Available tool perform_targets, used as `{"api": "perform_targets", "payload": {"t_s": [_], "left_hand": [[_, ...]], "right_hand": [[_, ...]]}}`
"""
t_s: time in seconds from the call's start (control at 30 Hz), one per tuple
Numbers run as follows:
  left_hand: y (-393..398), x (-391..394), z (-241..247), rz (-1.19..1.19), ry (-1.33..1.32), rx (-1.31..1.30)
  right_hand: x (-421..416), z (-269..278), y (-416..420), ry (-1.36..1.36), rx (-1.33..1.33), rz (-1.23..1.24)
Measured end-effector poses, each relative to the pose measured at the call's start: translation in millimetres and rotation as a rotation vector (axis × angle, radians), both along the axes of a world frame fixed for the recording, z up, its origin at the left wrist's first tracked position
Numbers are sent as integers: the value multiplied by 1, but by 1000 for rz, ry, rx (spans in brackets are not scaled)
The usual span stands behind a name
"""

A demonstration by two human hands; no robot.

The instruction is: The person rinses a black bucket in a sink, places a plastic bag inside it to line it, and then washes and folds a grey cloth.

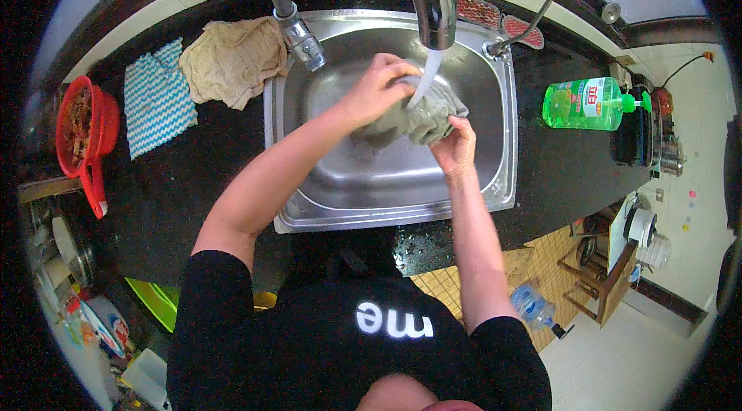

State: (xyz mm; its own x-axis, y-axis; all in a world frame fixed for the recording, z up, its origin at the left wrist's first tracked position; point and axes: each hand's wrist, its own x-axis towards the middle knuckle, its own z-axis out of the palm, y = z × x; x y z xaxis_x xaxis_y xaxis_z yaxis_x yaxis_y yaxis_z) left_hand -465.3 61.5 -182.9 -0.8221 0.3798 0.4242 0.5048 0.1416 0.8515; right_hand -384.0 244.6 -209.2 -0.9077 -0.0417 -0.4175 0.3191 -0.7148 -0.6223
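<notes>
Both my hands hold a wet, bunched grey-green cloth [432, 112] above the bowl of a stainless steel sink [394, 215]. Water runs onto it from the curved chrome faucet [435, 11]. My left hand [385, 89] grips the cloth's upper left part, its fingers bent over the top. My right hand [456, 147] pinches the lower right edge between thumb and fingers. A second metal spout [304, 45] stands at the sink's upper left corner, away from the cloth.
Left of the sink lie a beige cloth [235, 63] and a blue-and-white zigzag cloth [159, 101], with a red strainer [87, 127] beyond. On the right are a green dish soap pump bottle [585, 103], a thin curved tap [542, 2] and red-and-white scrub pads [478, 11].
</notes>
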Motion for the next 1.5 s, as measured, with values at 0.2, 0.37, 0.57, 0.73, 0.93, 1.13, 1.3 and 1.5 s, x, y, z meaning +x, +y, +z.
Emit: {"api": "perform_targets", "payload": {"t_s": [0.2,0.37,0.57,0.73,0.93,1.13,1.3,1.5], "left_hand": [[39,70,7,-65,-187,-313],[43,77,-6,114,122,-346],[39,48,-21,234,-158,-468],[37,70,-17,31,0,-378],[25,29,-39,227,-441,-426],[23,29,-23,157,-683,-104],[17,28,-26,126,-1015,290],[22,53,-13,-14,-498,185]], "right_hand": [[-6,-37,-31,-93,-126,-157],[-2,-22,-66,-220,-270,-211],[-12,-64,-54,-235,-346,-223],[-7,-44,-41,-219,-304,-34],[-17,12,-59,-387,-220,-236],[-27,31,-38,-150,-265,-247],[5,22,-70,-147,-384,-187],[17,-12,-55,-550,-203,-88]]}}
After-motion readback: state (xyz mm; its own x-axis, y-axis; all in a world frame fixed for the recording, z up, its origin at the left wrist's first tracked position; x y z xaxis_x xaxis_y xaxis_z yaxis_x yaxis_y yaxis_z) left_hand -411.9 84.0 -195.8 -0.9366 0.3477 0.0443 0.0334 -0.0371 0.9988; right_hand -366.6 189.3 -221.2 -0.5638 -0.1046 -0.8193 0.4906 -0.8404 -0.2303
